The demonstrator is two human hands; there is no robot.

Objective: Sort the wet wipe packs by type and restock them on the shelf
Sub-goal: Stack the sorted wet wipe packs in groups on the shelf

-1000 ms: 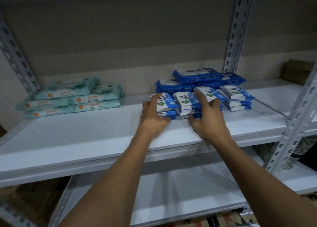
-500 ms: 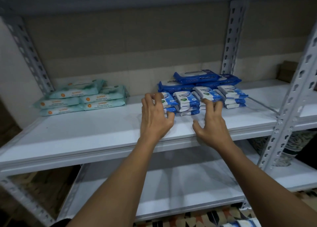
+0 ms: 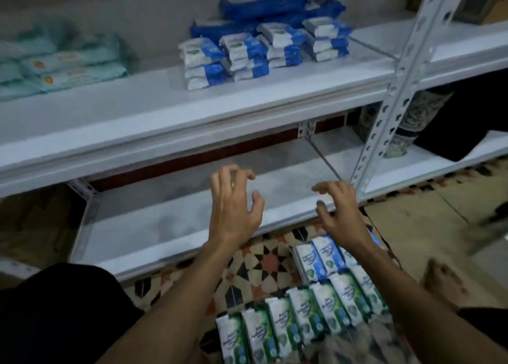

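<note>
Small blue-and-white wipe packs (image 3: pixel 244 53) stand in several short stacks on the upper white shelf (image 3: pixel 165 116). Large dark blue packs (image 3: pixel 264 6) lie behind them, and pale teal packs (image 3: pixel 68 64) sit at the far left. On the patterned floor, a row of green-and-white packs (image 3: pixel 297 317) lies below my arms, with blue-and-white packs (image 3: pixel 321 259) beside it. My left hand (image 3: pixel 233 207) and my right hand (image 3: pixel 341 212) hover over the lower shelf's front edge. Both have loosely spread fingers and hold nothing.
The lower white shelf (image 3: pixel 165 220) lies under my hands. A perforated metal upright (image 3: pixel 390 110) rises at the right. A patterned vase (image 3: pixel 412 121) stands behind it. A bare foot (image 3: pixel 442 284) rests on the floor at the right; my dark-clad knee (image 3: pixel 55 314) is at the lower left.
Both hands let go of the blue-and-white packs on the upper shelf and dropped down to the lower shelf's edge. My view tilted down, bringing the floor packs into sight.
</note>
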